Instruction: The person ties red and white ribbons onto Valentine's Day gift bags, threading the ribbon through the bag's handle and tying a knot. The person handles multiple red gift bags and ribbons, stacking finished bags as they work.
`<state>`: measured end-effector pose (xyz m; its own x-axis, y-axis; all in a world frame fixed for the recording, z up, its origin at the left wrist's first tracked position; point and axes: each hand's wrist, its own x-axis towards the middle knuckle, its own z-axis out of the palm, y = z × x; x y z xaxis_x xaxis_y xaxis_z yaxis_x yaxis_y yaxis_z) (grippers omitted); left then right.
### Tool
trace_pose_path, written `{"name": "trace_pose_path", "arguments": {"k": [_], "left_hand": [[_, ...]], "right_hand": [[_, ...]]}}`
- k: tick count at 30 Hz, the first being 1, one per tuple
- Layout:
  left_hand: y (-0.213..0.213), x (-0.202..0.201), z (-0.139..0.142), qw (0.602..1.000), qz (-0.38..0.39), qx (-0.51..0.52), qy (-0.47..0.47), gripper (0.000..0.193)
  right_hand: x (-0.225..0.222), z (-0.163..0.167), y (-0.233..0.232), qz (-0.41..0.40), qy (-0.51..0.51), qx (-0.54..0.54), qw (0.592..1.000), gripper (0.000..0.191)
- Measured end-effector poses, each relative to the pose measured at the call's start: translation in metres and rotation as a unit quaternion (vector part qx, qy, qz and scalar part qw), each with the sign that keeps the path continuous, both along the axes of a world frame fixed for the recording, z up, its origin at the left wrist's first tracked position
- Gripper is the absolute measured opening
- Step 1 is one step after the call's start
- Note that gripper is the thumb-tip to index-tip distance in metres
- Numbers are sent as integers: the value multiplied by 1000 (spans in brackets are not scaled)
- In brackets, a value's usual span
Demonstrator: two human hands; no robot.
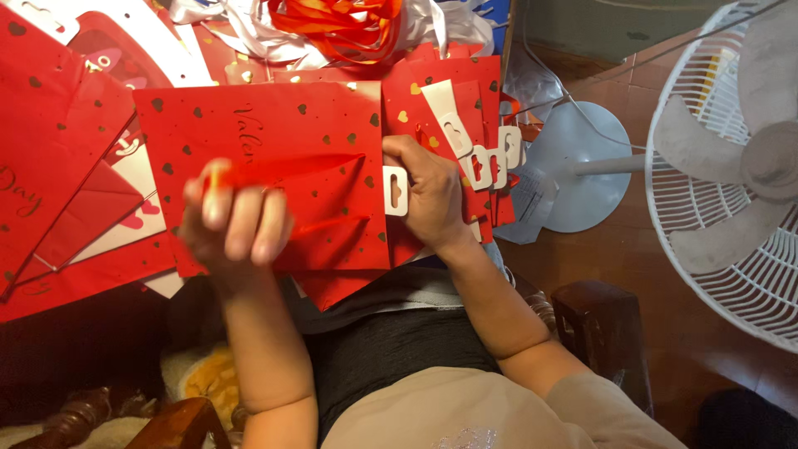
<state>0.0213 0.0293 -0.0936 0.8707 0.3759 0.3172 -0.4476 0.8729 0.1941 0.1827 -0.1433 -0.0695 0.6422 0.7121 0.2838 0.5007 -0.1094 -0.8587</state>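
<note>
A red paper gift bag [274, 133] with small gold and dark hearts lies flat in front of me. My left hand [233, 220] is closed around a red ribbon handle [283, 170] that runs across the bag's face. My right hand [428, 195] grips the bag's right edge beside a white hang tab [396, 191]. Behind that hand sits a stack of similar red bags [453, 100] with several white tabs [486, 162] fanned out.
More red bags [58, 150] spread to the left. A tangle of orange and white ribbons [332, 25] lies at the top. A white standing fan [731, 175] with a round base [573, 162] stands on the tiled floor at right. Dark wooden chair arms [598, 324] flank my lap.
</note>
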Motion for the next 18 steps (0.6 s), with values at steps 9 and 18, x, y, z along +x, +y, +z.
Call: {"name": "trace_pose_path", "arguments": {"k": [9, 18], "left_hand": [[-7, 20, -35, 984, -14, -86, 157, 40], [-20, 29, -17, 946, -3, 104, 306, 28]], "right_hand": [[12, -9, -14, -57, 257, 227, 937, 13], [27, -15, -23, -44, 356, 363, 860, 17]]}}
